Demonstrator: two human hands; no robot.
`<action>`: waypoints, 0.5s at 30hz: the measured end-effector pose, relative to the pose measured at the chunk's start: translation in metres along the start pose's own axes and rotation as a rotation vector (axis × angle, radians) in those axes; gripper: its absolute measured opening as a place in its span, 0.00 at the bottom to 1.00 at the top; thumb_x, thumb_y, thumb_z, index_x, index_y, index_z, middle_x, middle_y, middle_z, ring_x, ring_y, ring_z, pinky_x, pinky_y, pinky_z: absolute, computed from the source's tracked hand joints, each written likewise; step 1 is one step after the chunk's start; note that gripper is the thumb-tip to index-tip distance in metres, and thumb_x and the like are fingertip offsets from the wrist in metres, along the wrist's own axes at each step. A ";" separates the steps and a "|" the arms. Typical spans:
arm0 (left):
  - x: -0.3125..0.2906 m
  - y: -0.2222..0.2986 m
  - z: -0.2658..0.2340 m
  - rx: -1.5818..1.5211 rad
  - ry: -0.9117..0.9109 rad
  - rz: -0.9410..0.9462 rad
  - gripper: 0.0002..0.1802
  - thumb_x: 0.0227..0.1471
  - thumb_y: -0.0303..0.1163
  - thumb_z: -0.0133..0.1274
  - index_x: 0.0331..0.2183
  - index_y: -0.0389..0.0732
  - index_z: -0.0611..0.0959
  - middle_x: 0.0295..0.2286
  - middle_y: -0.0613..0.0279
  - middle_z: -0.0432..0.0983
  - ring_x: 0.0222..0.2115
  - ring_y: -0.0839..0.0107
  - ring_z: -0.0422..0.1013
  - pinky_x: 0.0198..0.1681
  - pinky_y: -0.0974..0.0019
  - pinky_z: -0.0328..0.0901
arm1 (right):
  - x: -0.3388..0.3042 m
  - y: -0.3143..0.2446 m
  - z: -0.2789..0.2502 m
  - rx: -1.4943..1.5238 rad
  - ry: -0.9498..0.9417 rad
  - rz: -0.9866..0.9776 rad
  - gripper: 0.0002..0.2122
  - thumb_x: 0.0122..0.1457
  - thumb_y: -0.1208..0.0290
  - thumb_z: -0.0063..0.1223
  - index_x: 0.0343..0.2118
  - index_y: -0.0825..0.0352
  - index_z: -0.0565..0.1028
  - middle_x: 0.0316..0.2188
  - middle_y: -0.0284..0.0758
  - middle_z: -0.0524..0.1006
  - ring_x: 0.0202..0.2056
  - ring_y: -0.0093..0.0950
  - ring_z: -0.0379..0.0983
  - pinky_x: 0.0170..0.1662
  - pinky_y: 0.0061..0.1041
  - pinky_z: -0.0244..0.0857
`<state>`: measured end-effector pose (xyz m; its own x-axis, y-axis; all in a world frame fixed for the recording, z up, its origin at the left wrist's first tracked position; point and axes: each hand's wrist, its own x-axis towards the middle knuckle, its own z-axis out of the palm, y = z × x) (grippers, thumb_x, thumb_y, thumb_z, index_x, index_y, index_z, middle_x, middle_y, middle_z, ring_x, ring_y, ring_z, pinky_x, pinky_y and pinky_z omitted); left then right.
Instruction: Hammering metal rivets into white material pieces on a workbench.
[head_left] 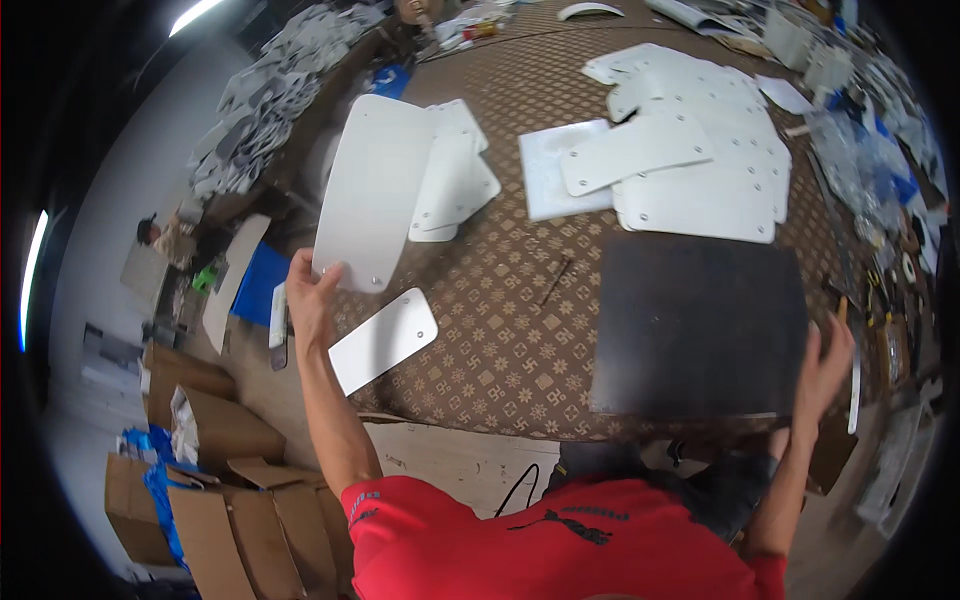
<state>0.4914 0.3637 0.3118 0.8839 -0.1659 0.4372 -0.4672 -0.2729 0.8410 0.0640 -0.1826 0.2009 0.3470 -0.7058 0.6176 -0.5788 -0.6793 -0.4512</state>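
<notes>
— Head view: left hand (315, 288)?
— Pinching 1 white, round-cornered panel (372, 190) at the left edge of the brown patterned tablecloth (480, 350).
— Right hand (828, 364)?
— Near the black rectangular mat (700, 325); finger grip, can't tell.

Beyond the left edge of the brown patterned table (490, 365) are a pale wall (92, 250) and two lit tubes (33, 280), with cardboard boxes (232, 425) off the table's near left corner and pale floor (440, 462) showing past its near edge.
</notes>
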 end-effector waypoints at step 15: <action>-0.094 0.071 0.200 -0.047 -0.588 -0.193 0.18 0.48 0.21 0.64 0.43 0.35 0.80 0.36 0.64 0.78 0.39 0.74 0.73 0.45 0.71 0.67 | -0.032 -0.095 0.017 1.247 -0.870 0.604 0.13 0.64 0.69 0.57 0.47 0.72 0.76 0.35 0.34 0.80 0.31 0.20 0.76 0.32 0.18 0.70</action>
<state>0.3716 0.1702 0.2665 0.7870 -0.6158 0.0382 -0.2870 -0.3105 0.9062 0.1206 -0.0992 0.2126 0.8418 -0.5142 -0.1643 -0.0073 0.2935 -0.9559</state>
